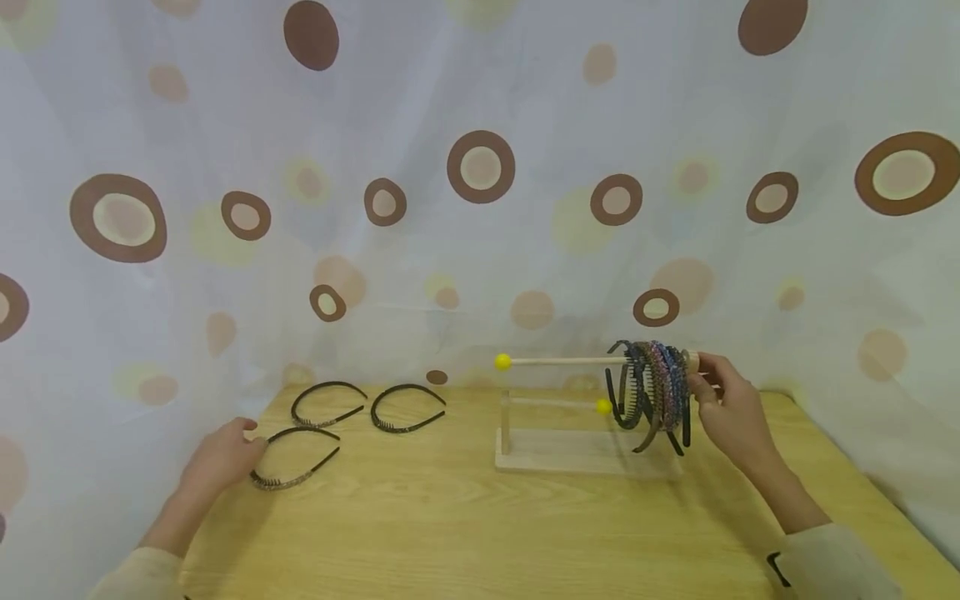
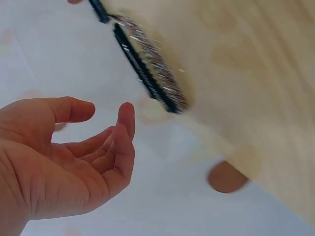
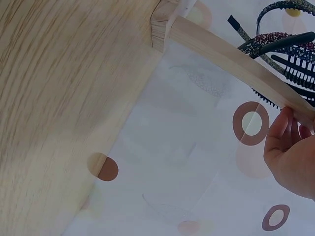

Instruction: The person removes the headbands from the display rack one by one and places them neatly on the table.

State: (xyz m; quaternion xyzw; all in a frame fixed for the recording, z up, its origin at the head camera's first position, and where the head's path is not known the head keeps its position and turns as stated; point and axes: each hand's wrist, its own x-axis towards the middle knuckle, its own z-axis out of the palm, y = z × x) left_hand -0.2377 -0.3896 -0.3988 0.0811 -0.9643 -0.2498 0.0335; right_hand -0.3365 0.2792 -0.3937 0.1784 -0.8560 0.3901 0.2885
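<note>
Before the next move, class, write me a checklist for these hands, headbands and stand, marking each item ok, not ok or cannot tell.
1. Right hand holding the stand's upright: ok.
2. Left hand gripping the nearest headband: not ok, its fingers are relaxed beside it.
3. Stand's base on the table: ok.
4. Upper rod's yellow ball end uncovered: ok, the hung headbands bunch at the opposite end.
5. Nearest headband clear of the one behind: cannot tell, they appear nearly to meet.
</note>
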